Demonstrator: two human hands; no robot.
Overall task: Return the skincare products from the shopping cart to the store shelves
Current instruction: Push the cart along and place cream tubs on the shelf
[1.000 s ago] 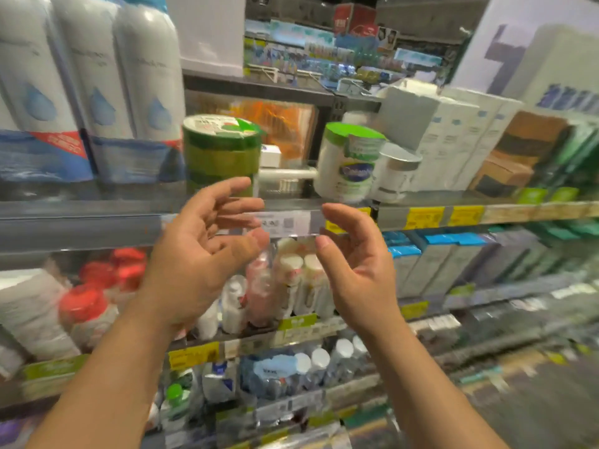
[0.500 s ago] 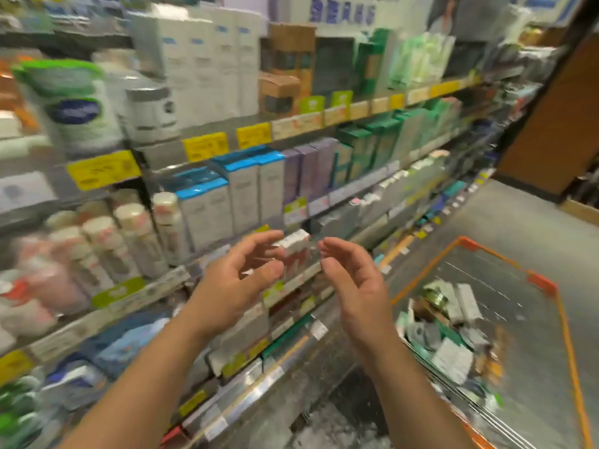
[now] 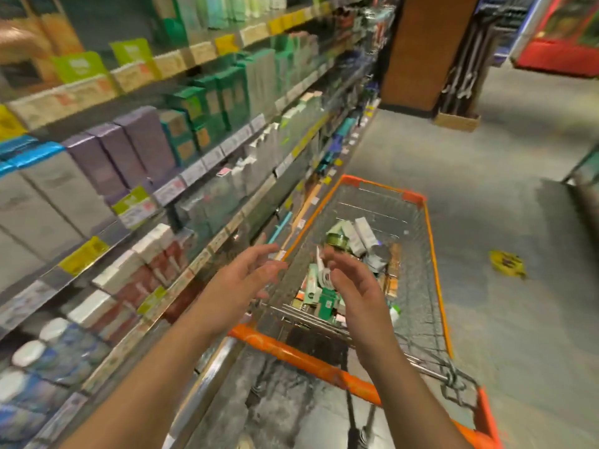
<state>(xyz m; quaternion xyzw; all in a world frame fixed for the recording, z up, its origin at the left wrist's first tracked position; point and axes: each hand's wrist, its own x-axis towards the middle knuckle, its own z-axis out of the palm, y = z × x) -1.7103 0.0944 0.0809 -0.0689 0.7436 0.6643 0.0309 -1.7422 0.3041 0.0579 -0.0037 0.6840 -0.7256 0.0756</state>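
Left hand: the left hand (image 3: pixel 241 277) hangs in the air over the near left corner of the cart, fingers spread loosely and a little bent, holding nothing.
Right hand: the right hand (image 3: pixel 351 284) is raised just beside it at 3 o'clock, palm turned toward the left one, fingers relaxed and empty; the two hands are near each other but apart.
Cart: an orange-rimmed wire shopping cart (image 3: pixel 436 264) stands on the aisle floor right alongside the shelves, its orange push bar (image 3: pixel 301 354) below the forearms, toward 6 o'clock.
Products: a jumble of small skincare boxes and tubes, white, green and orange (image 3: pixel 327 293), lies in the cart basket under and beyond the hands; a round green-lidded jar (image 3: pixel 337 240) sits on the heap toward 12 o'clock, with pale upright-shaped boxes (image 3: pixel 358 233) lying beside it.
Shelves: long store shelves (image 3: pixel 207 157) run along 9 to 11 o'clock, stocked with purple boxes (image 3: pixel 123 150), grey boxes with blue tops (image 3: pixel 39 189) and green cartons (image 3: pixel 223 95); yellow and white price tags line the edges.
Floor: grey concrete floor (image 3: pixel 502 222); a yellow marking (image 3: pixel 507 264) lies at 3 o'clock of the cart.
Sharpness: the view is blurred, so labels cannot be read.
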